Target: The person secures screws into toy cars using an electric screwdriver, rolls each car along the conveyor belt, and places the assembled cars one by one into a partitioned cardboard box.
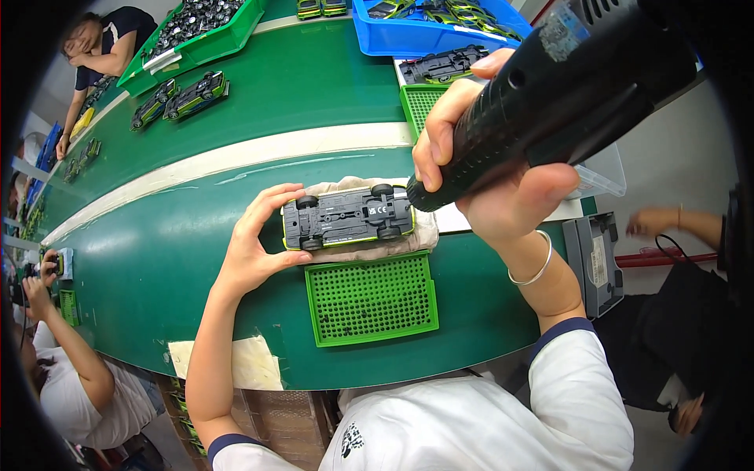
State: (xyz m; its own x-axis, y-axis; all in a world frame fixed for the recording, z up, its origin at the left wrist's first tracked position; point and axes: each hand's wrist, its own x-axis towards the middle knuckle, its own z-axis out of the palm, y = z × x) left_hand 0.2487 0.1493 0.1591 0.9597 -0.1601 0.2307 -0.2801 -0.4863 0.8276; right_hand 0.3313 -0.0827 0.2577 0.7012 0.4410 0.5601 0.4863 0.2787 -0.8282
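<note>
A toy car [345,217] lies upside down, its black underside with wheels facing up and a thin yellow-green body edge showing. It rests on a beige cloth pad [426,235] on the green bench. My left hand [253,239] grips the car's left end between thumb and fingers. In my right hand [503,184] is a black electric screwdriver [542,110], held slanting, its nose by the car's right end. Its bit is hidden, so contact with the car cannot be told. Just below the pad sits a green perforated tray [377,339] with small dark pieces, apparently screws, in its holes.
A green bin [236,39] of black parts and a blue bin [377,43] of car bodies stand at the back. Overturned cars [196,96] sit beyond the white strip [259,157]. A grey holder [593,259] is at right. Other people are at left and right.
</note>
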